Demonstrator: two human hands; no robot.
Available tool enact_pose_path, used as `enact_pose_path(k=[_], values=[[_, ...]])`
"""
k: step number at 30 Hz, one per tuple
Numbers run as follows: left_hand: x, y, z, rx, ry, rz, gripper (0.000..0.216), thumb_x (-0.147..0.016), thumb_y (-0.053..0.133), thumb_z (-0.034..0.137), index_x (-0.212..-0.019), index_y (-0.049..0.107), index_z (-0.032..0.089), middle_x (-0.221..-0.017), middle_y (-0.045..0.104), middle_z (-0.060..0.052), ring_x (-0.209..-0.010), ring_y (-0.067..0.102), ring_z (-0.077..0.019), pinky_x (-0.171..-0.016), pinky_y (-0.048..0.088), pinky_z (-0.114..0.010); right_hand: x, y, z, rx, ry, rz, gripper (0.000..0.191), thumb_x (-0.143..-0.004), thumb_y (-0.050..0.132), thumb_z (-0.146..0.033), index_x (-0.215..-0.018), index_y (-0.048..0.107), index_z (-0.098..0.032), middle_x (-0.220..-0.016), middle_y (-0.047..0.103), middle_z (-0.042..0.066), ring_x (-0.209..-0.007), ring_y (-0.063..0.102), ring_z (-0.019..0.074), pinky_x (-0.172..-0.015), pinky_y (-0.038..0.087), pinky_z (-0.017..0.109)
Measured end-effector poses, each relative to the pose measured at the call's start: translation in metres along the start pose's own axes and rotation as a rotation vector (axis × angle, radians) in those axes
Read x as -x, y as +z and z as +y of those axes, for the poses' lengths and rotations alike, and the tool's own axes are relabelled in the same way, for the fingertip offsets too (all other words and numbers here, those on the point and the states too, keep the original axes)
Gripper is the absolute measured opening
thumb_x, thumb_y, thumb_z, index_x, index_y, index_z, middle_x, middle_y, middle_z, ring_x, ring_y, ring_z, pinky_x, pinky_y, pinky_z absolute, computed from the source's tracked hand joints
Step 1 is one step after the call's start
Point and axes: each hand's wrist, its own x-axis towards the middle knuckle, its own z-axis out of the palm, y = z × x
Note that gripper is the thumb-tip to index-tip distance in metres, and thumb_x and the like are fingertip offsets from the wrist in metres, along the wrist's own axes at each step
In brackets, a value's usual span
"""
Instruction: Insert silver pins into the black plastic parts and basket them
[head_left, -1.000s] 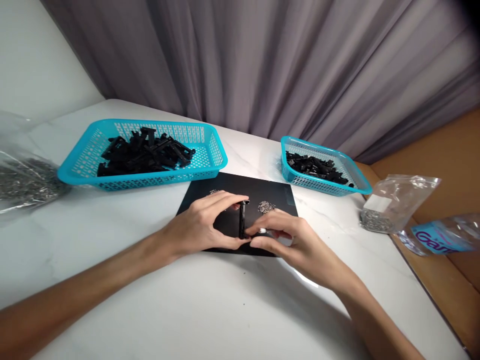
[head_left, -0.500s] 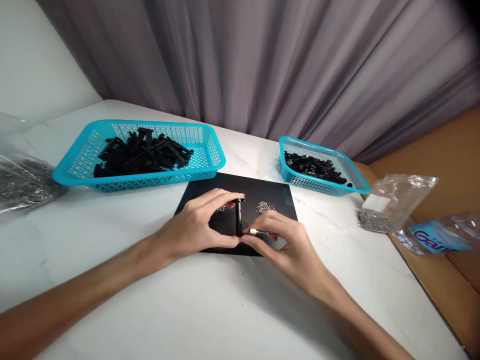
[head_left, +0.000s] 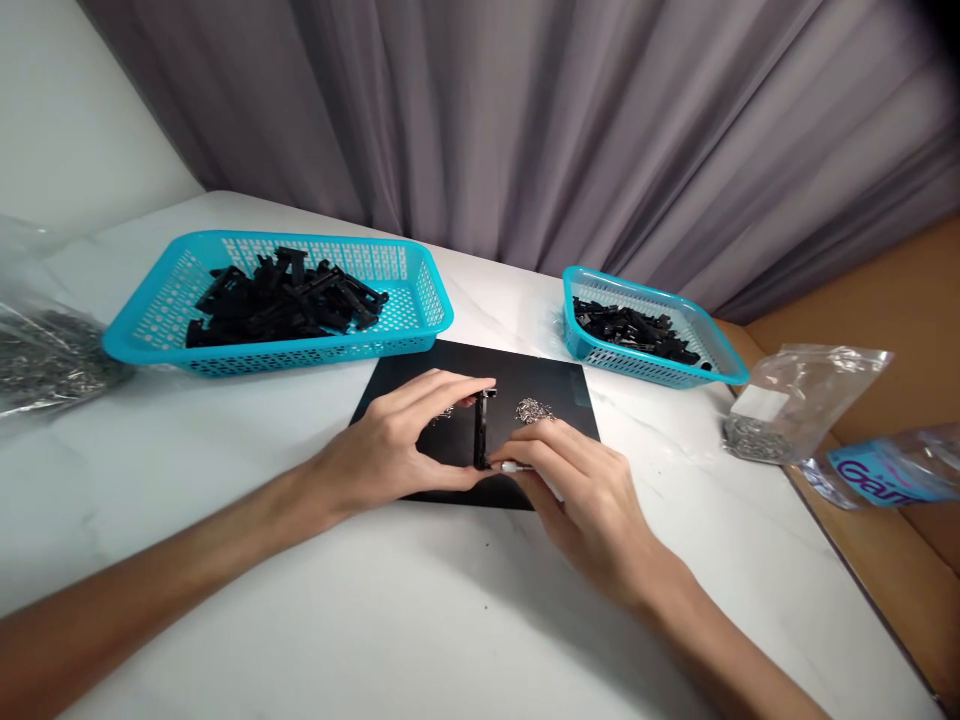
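Observation:
My left hand (head_left: pixel 394 445) pinches a slim black plastic part (head_left: pixel 480 432) between thumb and forefinger, holding it upright over a black mat (head_left: pixel 551 385). My right hand (head_left: pixel 581 490) is closed on a small silver pin (head_left: pixel 514 466), its tip touching the lower end of the black part. Two little heaps of silver pins (head_left: pixel 532 409) lie on the mat just beyond my fingers.
A large teal basket (head_left: pixel 420 320) of black parts stands at the back left, a smaller teal basket (head_left: pixel 720 355) of black parts at the back right. Plastic bags of metal pieces lie at the far left (head_left: pixel 45 355) and right (head_left: pixel 787 410). A grey curtain hangs behind the white table.
My right hand has shifted slightly and brought the silver pin up against the lower end of the black part. My left hand keeps the part in nearly the same place.

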Motion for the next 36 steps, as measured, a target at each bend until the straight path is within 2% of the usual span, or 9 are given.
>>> enact_pose_path(k=[7,13,17,21,25,28,32,36], values=[[-0.002,-0.002,0.002,-0.011,0.027,-0.033,0.068,-0.077,0.084,0.017,-0.139,0.056,0.014,-0.12,0.069,-0.011,-0.107,0.068,-0.0218,-0.096,0.058,-0.032,0.001,-0.002,0.004,0.094,-0.113,-0.037,0.023,-0.102,0.05,-0.004,-0.106,0.069,-0.016,-0.099,0.076,0.004,-0.075,0.06,0.0158,-0.063,0.042,0.03],[-0.002,-0.003,0.003,-0.017,0.026,-0.029,0.068,-0.078,0.083,0.019,-0.14,0.056,0.017,-0.118,0.07,-0.01,-0.105,0.069,-0.0226,-0.092,0.059,-0.034,0.0,-0.001,0.004,0.073,-0.095,0.015,0.019,-0.103,0.053,-0.01,-0.102,0.07,-0.016,-0.094,0.076,0.003,-0.071,0.062,0.014,-0.063,0.042,0.029],[0.0,-0.002,0.002,-0.015,0.032,-0.043,0.067,-0.078,0.081,0.018,-0.14,0.056,0.016,-0.119,0.07,-0.011,-0.108,0.069,-0.024,-0.094,0.059,-0.035,0.0,-0.004,0.005,0.06,-0.117,-0.07,0.021,-0.102,0.052,-0.008,-0.104,0.071,-0.016,-0.095,0.076,0.002,-0.071,0.06,0.0146,-0.064,0.041,0.029],[0.001,0.001,0.003,-0.036,0.037,-0.052,0.062,-0.078,0.08,0.015,-0.136,0.058,0.015,-0.118,0.072,-0.011,-0.107,0.069,-0.0258,-0.097,0.058,-0.039,0.0,-0.011,0.007,0.13,-0.208,-0.165,0.024,-0.104,0.048,-0.009,-0.105,0.071,-0.014,-0.091,0.074,0.002,-0.067,0.052,0.0151,-0.059,0.035,0.031],[0.002,0.005,0.004,-0.061,0.092,-0.077,0.057,-0.08,0.078,0.015,-0.134,0.06,0.014,-0.119,0.073,-0.013,-0.107,0.071,-0.027,-0.102,0.057,-0.043,-0.003,-0.016,0.008,0.147,-0.255,-0.282,0.03,-0.106,0.044,-0.011,-0.1,0.073,-0.014,-0.085,0.071,0.003,-0.068,0.052,0.0167,-0.058,0.033,0.032],[0.002,0.007,0.003,-0.059,0.157,-0.096,0.057,-0.082,0.076,0.015,-0.136,0.057,0.013,-0.119,0.073,-0.015,-0.109,0.071,-0.0276,-0.099,0.059,-0.042,-0.004,-0.014,0.012,0.083,-0.171,-0.351,0.026,-0.105,0.05,-0.013,-0.096,0.073,-0.018,-0.086,0.073,0.002,-0.072,0.056,0.0167,-0.06,0.035,0.032],[0.0,0.005,0.005,-0.089,0.194,-0.088,0.057,-0.085,0.074,0.017,-0.138,0.053,0.013,-0.118,0.073,-0.016,-0.108,0.072,-0.0284,-0.098,0.06,-0.044,-0.004,-0.007,0.019,-0.17,0.102,-0.295,0.008,-0.098,0.068,-0.025,-0.093,0.074,-0.023,-0.09,0.074,0.0,-0.079,0.064,0.0142,-0.063,0.041,0.027],[0.0,0.004,0.005,-0.145,0.292,-0.067,0.061,-0.087,0.071,0.016,-0.143,0.047,0.013,-0.116,0.075,-0.016,-0.106,0.074,-0.0292,-0.094,0.063,-0.044,-0.003,0.003,0.023,-0.367,0.297,-0.286,0.016,-0.091,0.076,-0.037,-0.086,0.074,-0.022,-0.086,0.075,-0.001,-0.075,0.066,0.0135,-0.061,0.043,0.024]])
